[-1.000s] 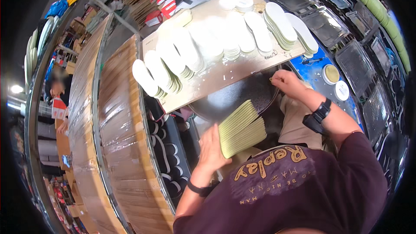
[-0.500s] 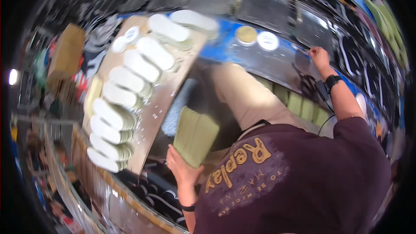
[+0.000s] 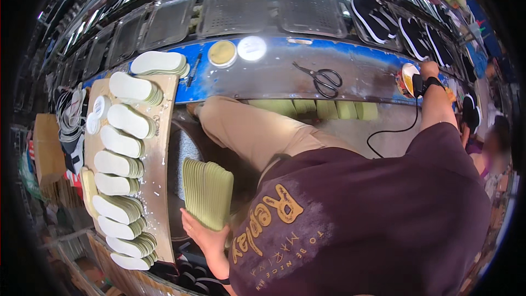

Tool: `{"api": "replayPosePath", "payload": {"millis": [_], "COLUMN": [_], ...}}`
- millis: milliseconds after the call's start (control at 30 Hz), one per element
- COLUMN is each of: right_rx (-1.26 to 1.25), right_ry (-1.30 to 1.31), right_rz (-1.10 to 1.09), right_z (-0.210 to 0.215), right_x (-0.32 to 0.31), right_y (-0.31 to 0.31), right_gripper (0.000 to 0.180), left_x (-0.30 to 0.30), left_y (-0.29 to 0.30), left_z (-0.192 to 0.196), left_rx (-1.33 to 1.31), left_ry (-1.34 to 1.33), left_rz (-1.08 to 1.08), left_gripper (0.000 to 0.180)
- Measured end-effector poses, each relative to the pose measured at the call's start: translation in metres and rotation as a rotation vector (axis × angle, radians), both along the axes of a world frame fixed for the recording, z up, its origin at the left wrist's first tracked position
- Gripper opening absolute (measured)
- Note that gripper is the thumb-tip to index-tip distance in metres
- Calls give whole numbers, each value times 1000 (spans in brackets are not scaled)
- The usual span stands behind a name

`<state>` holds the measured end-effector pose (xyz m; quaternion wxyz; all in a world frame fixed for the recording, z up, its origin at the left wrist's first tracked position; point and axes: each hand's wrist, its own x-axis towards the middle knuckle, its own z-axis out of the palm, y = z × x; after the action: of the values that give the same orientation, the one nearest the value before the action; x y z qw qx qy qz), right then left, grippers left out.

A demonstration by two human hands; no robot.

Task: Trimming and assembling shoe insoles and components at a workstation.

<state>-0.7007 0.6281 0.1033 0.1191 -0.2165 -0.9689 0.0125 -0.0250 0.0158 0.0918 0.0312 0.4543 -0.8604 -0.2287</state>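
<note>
My left hand [image 3: 207,238] grips a thick stack of pale green insoles [image 3: 208,192], seen along their layered edges, held beside my lap. My right arm is stretched out over the far right end of the blue bench. There my right hand [image 3: 429,69] is closed next to a round white dish [image 3: 408,79] with something yellow in it; whatever its fingers hold is hidden. To my left, a wooden board [image 3: 158,159] carries several stacks of white-topped insoles [image 3: 121,142]. Black-handled scissors [image 3: 323,81] lie on the bench between my two hands.
On the blue bench [image 3: 263,77] stand an uncovered tub of yellowish paste [image 3: 223,53] and a white lid [image 3: 252,49], near a dark pen [image 3: 194,70]. Clear trays [image 3: 233,6] and black shoes [image 3: 375,19] fill the racks behind. A black cord [image 3: 392,130] hangs below.
The view has turned, so the bench now lies straight across. My right hand has reached farther right along it, to the white dish. The insole stack stays in my left hand.
</note>
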Motion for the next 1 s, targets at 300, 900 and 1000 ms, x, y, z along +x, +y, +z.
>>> {"api": "replayPosePath", "payload": {"millis": [300,900,1000], "right_rx": [-339,-857,-1054], "right_ry": [113,-1649,-1458], "right_rz": [850,2112,2176], "right_z": [-62,-49,-73], "right_x": [61,433,455], "right_y": [-262,-623,-632], "right_gripper": [22,95,97], "left_x": [2,28,29], "left_y": [4,-8,-16], "left_z": [17,36,-8], "left_rx": [-90,-578,-433], "left_ry": [22,69,365], "left_rz": [20,229,673], "left_gripper": [125,107,95]}}
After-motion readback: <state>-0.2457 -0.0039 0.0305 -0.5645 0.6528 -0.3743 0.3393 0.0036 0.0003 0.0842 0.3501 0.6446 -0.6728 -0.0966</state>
